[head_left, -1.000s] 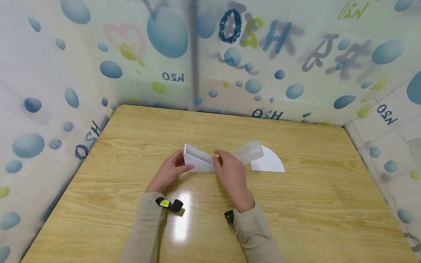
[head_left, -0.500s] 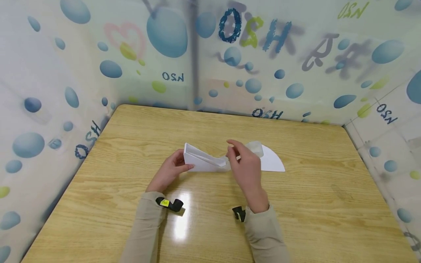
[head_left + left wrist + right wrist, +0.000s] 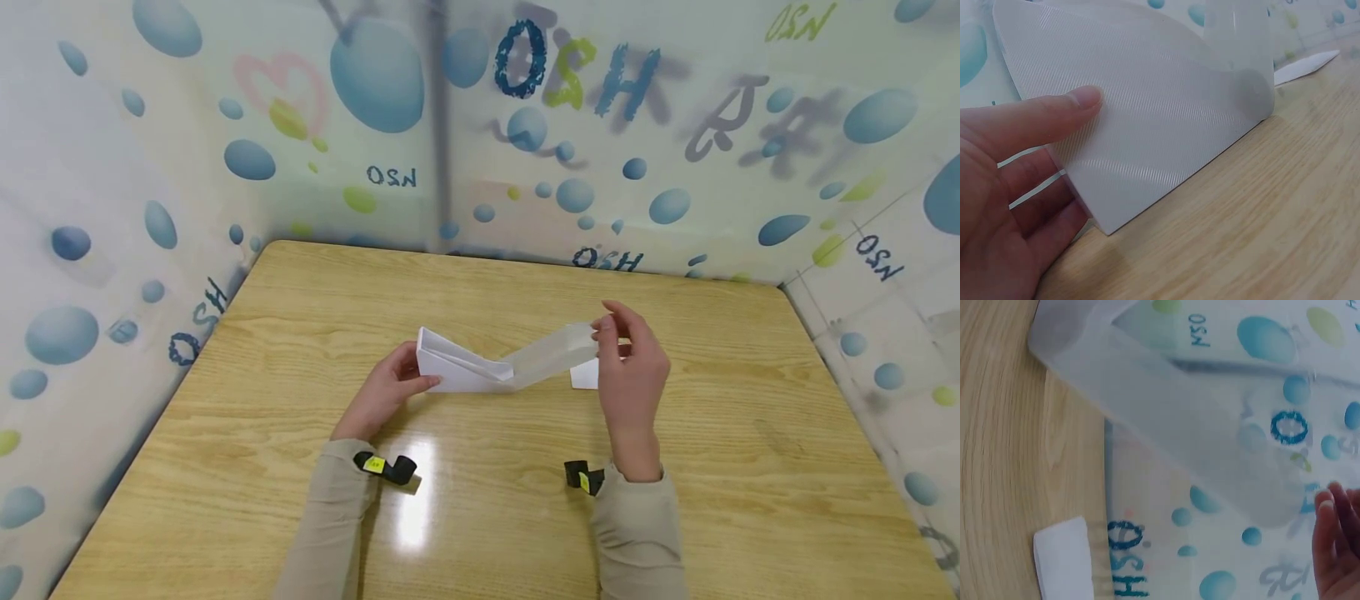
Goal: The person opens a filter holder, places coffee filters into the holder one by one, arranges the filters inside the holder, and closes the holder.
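Head | left fingers (image 3: pixel 406 354) pinch white case (image 3: pixel 457 373) | right fingers (image 3: pixel 608 337) at translucent flap (image 3: pixel 553 352), pinch unclear

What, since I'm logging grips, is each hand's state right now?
Left hand: closed, holding the white ribbed holder.
Right hand: fingertips at the translucent flap's end; whether they grip it cannot be told.

In the middle of the left-wrist view, the white holder (image 3: pixel 1141 137) has a finely ribbed, faintly sheeny face. Right of the head view's centre, the flap (image 3: pixel 551 354) resembles smooth, translucent plastic. The wood-grained surface (image 3: pixel 750 467) shines glossily; the sleeves (image 3: pixel 326 517) are matt cloth.
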`<action>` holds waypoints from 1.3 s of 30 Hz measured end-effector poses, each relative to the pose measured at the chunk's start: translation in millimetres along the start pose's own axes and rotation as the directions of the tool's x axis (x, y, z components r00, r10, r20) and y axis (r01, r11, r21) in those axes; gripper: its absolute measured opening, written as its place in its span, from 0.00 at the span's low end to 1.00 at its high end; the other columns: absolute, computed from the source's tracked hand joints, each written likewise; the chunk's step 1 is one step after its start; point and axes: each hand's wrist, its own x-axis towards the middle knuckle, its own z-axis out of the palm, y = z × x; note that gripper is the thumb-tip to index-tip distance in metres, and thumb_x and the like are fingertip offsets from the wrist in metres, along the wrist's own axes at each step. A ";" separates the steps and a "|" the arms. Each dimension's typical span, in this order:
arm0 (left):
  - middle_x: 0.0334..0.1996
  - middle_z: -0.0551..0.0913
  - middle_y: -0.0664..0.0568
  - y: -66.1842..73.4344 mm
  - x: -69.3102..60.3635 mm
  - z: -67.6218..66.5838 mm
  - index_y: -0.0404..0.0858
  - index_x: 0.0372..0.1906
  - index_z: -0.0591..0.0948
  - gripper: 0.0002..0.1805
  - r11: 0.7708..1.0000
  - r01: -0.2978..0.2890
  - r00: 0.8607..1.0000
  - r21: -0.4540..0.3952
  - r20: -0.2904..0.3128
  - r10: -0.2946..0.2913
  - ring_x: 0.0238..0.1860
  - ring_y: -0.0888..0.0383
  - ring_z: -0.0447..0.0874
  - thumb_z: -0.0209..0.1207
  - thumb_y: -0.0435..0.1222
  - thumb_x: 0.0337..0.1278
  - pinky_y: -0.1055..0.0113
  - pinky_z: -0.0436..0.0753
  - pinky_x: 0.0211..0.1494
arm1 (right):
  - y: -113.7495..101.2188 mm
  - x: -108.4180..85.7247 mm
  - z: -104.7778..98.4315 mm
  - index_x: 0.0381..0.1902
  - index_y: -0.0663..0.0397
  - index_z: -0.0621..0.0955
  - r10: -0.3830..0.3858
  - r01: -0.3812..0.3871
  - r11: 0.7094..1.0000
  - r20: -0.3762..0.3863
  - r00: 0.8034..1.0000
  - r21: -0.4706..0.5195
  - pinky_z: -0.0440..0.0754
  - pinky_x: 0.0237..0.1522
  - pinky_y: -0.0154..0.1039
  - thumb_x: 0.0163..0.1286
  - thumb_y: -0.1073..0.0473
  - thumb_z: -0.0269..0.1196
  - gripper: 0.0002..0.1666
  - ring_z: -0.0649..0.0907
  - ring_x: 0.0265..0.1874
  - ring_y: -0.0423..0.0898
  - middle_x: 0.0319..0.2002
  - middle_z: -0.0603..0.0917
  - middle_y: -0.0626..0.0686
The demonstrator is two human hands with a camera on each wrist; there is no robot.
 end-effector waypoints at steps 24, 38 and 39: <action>0.47 0.76 0.50 -2.7 -0.1 0.2 0.46 0.52 0.71 0.27 1.000 -0.003 1.000 -0.015 -0.007 0.003 0.47 0.54 0.75 0.65 0.43 0.44 0.61 0.73 0.49 | 78.4 -4.2 -13.0 0.62 0.52 0.66 0.547 -0.494 0.833 0.233 0.804 -0.249 0.60 0.56 0.54 0.67 0.54 0.52 0.26 0.65 0.59 0.55 0.60 0.66 0.58; 0.48 0.76 0.51 -2.7 -0.3 -0.3 0.47 0.52 0.71 0.27 1.000 0.001 1.000 0.002 -0.002 -0.001 0.48 0.54 0.75 0.65 0.44 0.44 0.60 0.72 0.50 | 97.5 -7.4 -16.4 0.67 0.59 0.55 0.626 -0.489 0.778 0.414 0.661 -0.394 0.54 0.60 0.55 0.65 0.51 0.54 0.37 0.55 0.63 0.60 0.65 0.56 0.63; 0.48 0.76 0.51 -2.5 -0.2 -0.3 0.47 0.52 0.71 0.27 1.000 0.003 1.000 0.003 -0.002 -0.003 0.48 0.54 0.75 0.65 0.45 0.44 0.61 0.72 0.50 | 98.0 -7.0 -16.6 0.66 0.59 0.56 0.624 -0.481 0.778 0.417 0.661 -0.404 0.55 0.59 0.56 0.65 0.53 0.55 0.37 0.55 0.63 0.62 0.64 0.57 0.64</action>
